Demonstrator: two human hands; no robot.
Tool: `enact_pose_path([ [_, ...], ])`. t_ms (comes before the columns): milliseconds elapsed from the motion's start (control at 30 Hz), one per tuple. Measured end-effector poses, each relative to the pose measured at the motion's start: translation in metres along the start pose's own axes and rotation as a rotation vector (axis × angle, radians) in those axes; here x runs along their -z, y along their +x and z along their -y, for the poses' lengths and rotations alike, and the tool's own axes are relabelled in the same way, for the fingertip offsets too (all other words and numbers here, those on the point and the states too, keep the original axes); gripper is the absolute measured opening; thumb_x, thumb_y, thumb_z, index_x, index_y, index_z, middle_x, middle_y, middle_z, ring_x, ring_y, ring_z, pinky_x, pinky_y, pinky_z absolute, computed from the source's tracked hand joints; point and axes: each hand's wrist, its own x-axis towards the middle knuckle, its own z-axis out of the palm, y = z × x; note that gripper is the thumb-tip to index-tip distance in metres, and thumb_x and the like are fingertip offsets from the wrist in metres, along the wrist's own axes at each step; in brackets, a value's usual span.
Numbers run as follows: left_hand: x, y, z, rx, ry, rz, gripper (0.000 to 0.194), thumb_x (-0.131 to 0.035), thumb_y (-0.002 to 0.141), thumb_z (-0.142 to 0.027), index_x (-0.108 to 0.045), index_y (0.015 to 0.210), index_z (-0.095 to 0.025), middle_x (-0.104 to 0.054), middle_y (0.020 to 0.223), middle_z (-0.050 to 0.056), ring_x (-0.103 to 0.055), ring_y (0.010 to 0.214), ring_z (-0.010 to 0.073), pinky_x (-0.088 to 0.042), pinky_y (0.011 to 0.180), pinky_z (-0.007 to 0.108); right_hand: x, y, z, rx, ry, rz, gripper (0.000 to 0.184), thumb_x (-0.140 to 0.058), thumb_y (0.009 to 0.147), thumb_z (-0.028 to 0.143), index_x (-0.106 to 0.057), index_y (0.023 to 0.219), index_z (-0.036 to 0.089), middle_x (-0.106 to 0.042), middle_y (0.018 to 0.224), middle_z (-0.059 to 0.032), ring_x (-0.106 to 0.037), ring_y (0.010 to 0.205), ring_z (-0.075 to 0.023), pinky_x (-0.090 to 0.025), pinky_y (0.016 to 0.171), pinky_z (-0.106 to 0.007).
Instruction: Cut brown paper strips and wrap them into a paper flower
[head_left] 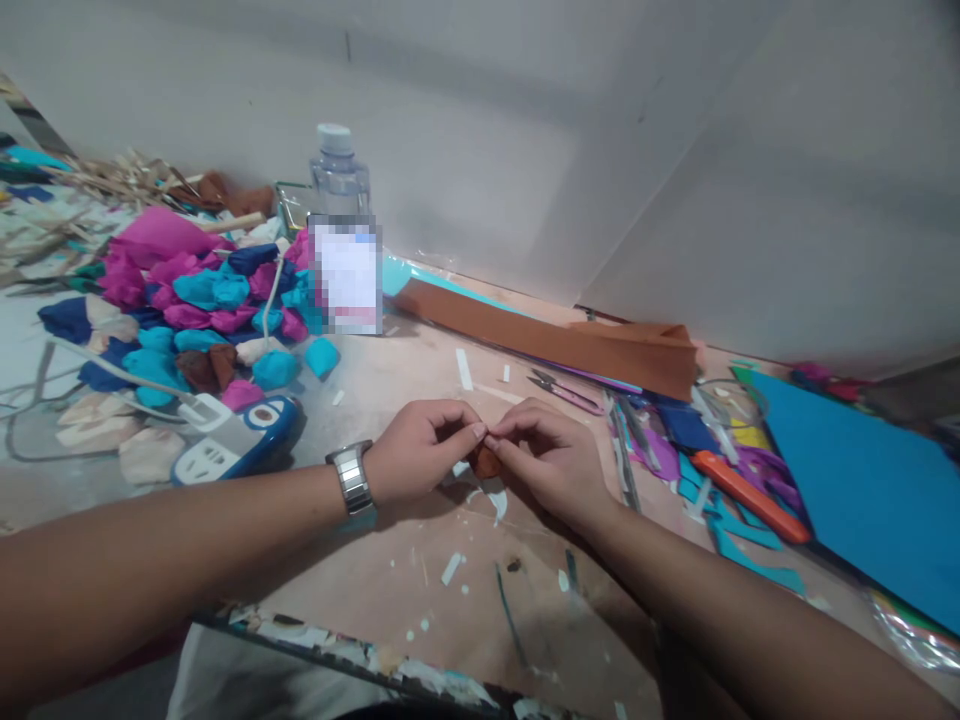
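My left hand [420, 448] and my right hand [551, 455] meet over the middle of the table [420, 580]. Both pinch a small brown crumpled paper piece [486, 462] between thumbs and fingertips, just above the tabletop. A metal watch [352, 478] sits on my left wrist. Most of the brown piece is hidden by my fingers.
A heap of pink, cyan and blue paper balls [202, 300] lies at the left, with a water bottle [341, 240] behind and a power strip [232, 440] in front. Folded brown paper [555, 340], small scissors [566, 392], an orange cutter [750, 495] and a blue sheet [862, 490] lie at right.
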Motion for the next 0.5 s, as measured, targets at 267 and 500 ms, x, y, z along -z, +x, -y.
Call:
enact_pose_path([
  [267,0.0005,0.0015,0.0007,-0.01,-0.024,-0.024,0.031,-0.062,0.098,-0.042,-0.064,0.082,-0.015,-0.06,0.061,-0.003,-0.048,0.047,0.0064,-0.039,0.044,0.016,0.0042,0.0006,0.0058,0.05,0.008,0.068,0.011,-0.071,0.095,0.024,-0.082,0.099,0.025,-0.074,0.091,-0.005,-0.069,0.082,-0.0186,-0.055,0.077,-0.033],
  [500,0.0008,0.002,0.0011,0.003,-0.057,-0.017,0.034,-0.064,0.097,-0.046,-0.064,0.083,-0.015,-0.059,0.064,-0.002,-0.05,0.049,0.007,-0.039,0.044,0.016,0.0035,0.0007,0.0045,0.047,-0.039,0.052,0.01,-0.073,0.095,0.026,-0.082,0.095,0.024,-0.074,0.088,-0.0051,-0.069,0.08,-0.0186,-0.056,0.077,-0.034],
])
